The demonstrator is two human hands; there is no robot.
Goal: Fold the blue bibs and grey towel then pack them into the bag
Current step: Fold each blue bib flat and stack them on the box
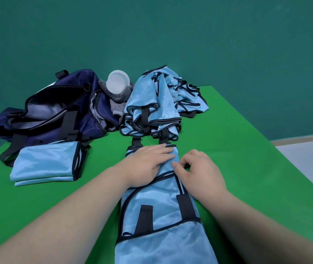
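Note:
A light blue bib point(159, 221) with black trim lies folded lengthwise down the middle of the green table point(247, 149). My left hand point(148, 164) presses flat on its far end. My right hand point(201, 170) sits beside it, fingers curled, pinching the bib's right edge. Two folded bibs point(45, 164) are stacked at the left. A heap of unfolded blue bibs point(157, 103) lies behind. The navy bag point(52, 113) stands open at the back left. The grey towel point(117, 101) is bunched between the bag and the heap.
A white plastic cup point(116, 82) lies on its side on the grey towel. The table's right edge runs diagonally at the right, with pale floor point(308, 159) beyond. A teal wall rises behind the table.

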